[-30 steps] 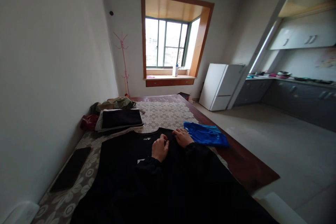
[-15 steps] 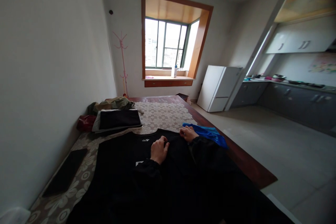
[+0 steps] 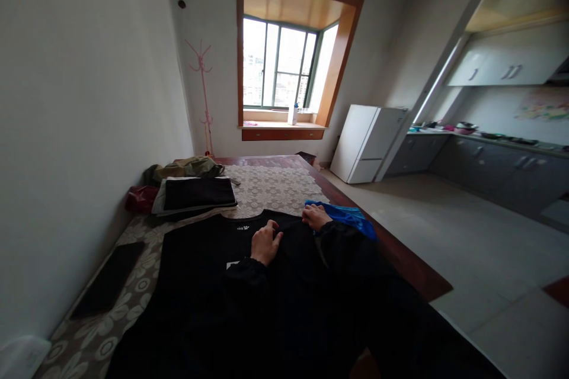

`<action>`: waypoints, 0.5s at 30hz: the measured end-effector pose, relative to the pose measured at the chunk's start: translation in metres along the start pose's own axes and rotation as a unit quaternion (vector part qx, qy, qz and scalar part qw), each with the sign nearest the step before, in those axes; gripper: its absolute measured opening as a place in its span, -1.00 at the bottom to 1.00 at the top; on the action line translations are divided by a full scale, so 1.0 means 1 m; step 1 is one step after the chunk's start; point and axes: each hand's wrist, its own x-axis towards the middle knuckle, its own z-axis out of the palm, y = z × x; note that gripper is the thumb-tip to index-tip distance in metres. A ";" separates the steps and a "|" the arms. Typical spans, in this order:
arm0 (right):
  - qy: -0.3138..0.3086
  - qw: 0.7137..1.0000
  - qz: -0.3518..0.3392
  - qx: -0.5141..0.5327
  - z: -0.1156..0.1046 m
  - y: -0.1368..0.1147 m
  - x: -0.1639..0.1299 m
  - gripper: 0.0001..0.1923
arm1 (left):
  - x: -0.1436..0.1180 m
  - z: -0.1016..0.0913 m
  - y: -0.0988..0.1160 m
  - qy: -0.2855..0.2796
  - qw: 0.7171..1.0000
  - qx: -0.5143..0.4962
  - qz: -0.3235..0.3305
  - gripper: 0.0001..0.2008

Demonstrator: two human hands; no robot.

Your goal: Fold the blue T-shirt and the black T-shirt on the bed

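Observation:
A black T-shirt [image 3: 195, 272] lies spread flat, its neckline on the far side, with a small white print below the collar. My left hand [image 3: 265, 244] is on the shirt to the right of the neckline, its fingers bent and closed on the cloth. Farther right, my right hand [image 3: 316, 217] grips the shirt near the shoulder, fingers curled down. A blue cloth [image 3: 349, 219] lies just beyond and beside my right hand. Below my left wrist, part of a white patch on the shirt shows; the sleeve covers the rest.
The shirt rests on a table [image 3: 427, 281] with a patterned cloth [image 3: 275, 186]. A folded dark garment stack [image 3: 200, 192] and a camouflage-coloured item [image 3: 189, 169] sit at the back left. A flat black piece [image 3: 109, 281] lies near the wall. A white fridge [image 3: 367, 145] stands beyond.
The view has shifted slightly, so everything appears a little higher and to the left. Both hands keep nearly the same places on the shirt.

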 end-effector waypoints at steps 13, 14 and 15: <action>-0.008 0.999 0.046 -0.002 -0.005 -0.050 -0.178 -0.72 | -0.001 -0.001 0.000 0.001 1.000 -0.004 0.028 -0.73; -0.013 0.998 0.061 -0.012 -0.002 -0.052 -0.186 -0.74 | -0.001 0.000 -0.001 0.001 1.000 -0.004 0.030 -0.73; -0.019 0.997 0.077 -0.021 0.000 -0.054 -0.190 -0.75 | -0.001 0.000 -0.001 0.001 1.000 -0.003 0.031 -0.74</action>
